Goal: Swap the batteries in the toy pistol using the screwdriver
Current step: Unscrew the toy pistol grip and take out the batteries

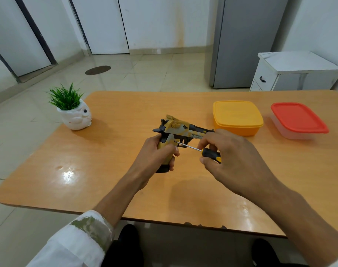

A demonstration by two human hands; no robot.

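Head view. Centre of frame: the toy pistol [175, 130], tan and black, is held above the wooden table [106, 170], muzzle toward the right of the frame and grip pointing down. The left hand [156, 157] grips the pistol's handle from below, fingers curled round it and the black base showing under the palm. Right of centre: the right hand [227, 157] holds the screwdriver [208, 152], fingers and thumb curled round its black-and-yellow handle. The bare metal shaft runs up and to the left, and its tip meets the side of the pistol grip just above the left hand's fingers. Whether the tip sits in a screw cannot be told.

Upper right of the table: a yellow container [237, 117] with its lid on, just behind the right hand, and further right a clear container with a red lid [299, 118], apart from the first. Left edge of the table: a small green plant in a white pot [75, 116]. Lower left: a white sleeve [83, 237] on the left arm. Background right: a grey refrigerator [247, 41] and a white cabinet [295, 72] on the tiled floor.
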